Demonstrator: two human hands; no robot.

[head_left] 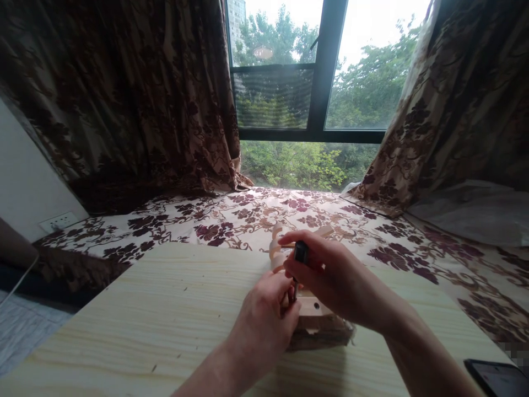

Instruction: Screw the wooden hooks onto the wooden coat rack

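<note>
My right hand is closed around the black handle of a screwdriver, whose metal shaft points down. Just below, my left hand pinches close to the screwdriver's lower end; its fingers hide what they hold, if anything. Under both hands is a light wooden piece with a dark round hole or screw head in it. It lies on a brown block-like bundle with ragged edges. A curved, scalloped wooden part rises behind my fingers, partly covered by them.
The pale wooden table stretches out on both sides. A dark phone-like device lies at the lower right. Beyond the table is a ledge with a floral cloth, below a window and patterned curtains. A wall socket is at left.
</note>
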